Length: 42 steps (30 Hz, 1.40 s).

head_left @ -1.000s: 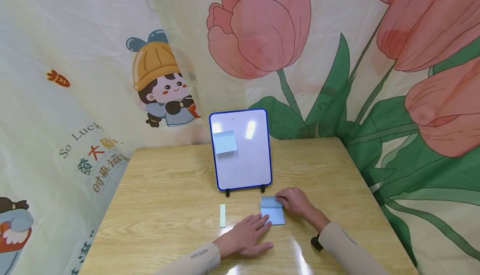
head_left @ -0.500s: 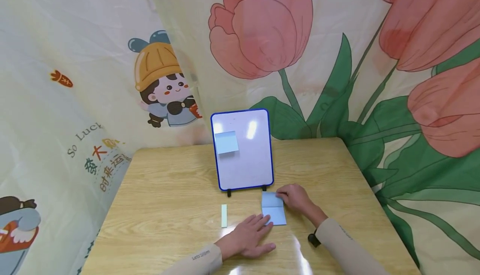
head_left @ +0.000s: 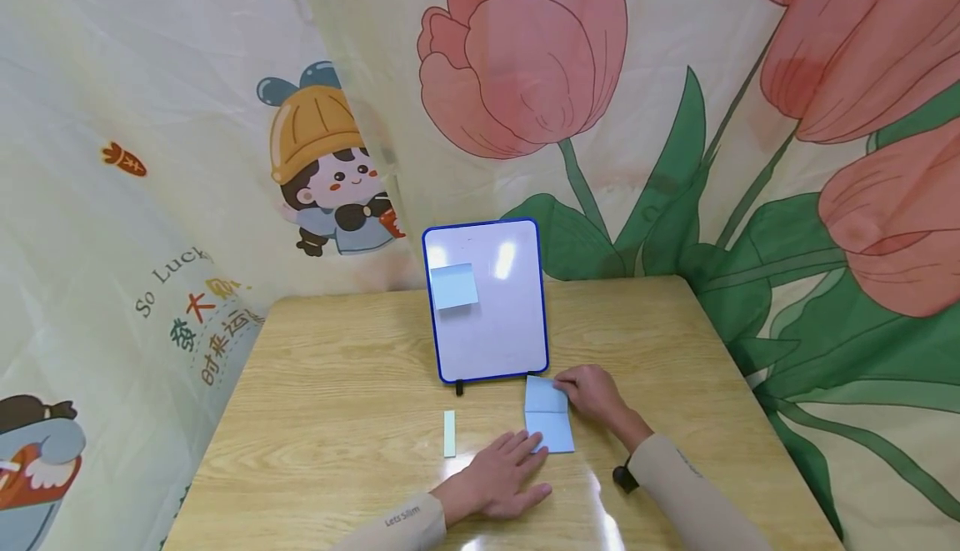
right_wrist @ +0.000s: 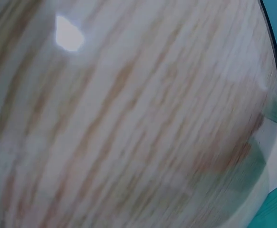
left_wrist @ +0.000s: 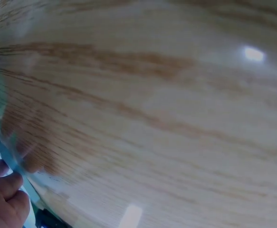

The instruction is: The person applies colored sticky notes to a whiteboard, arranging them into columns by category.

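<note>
On head cam I see a wood-grain table (head_left: 337,368), a pale green strip (head_left: 449,433) on it, a blue-rimmed whiteboard (head_left: 506,318) behind, light-blue note (head_left: 454,286) at its upper left, tulip-print cloth (head_left: 532,67) as backdrop.

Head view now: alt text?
A person's right hand pinches the upper right edge of light blue paper; the left hand touches its lower left corner. Behind, a blue-framed whiteboard bears a pale blue square note; a pale green paper strip lies on the wood-grain table.
</note>
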### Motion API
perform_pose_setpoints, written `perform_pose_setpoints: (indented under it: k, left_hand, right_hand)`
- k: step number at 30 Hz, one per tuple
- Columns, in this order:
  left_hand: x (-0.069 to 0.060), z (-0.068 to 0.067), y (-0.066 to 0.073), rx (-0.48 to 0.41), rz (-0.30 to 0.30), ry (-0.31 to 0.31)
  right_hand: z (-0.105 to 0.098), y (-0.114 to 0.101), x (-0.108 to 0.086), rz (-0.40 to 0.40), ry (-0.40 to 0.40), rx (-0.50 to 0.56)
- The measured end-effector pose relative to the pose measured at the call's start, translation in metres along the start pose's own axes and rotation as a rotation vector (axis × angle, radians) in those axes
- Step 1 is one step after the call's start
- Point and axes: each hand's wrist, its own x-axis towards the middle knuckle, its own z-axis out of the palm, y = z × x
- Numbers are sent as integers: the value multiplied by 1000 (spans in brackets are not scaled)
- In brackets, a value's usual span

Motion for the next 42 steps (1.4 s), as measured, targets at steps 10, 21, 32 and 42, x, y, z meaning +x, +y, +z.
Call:
perform_pose_setpoints:
  k: [10,21,32,42]
  left_hand:
    - [0,3,0,-22,-9,-17]
    - [0,3,1,-6,2,-22]
    - [0,-2,-2,-3,-2,-28]
    - [0,-5,0,-37,-10,-59]
  right_hand:
    - [-3,2,3,27,-4,22]
    - [-8,7,2,40,43,91]
    - [-36,6,5,76,-57,280]
    - [-57,-12,15,-62,-76,284]
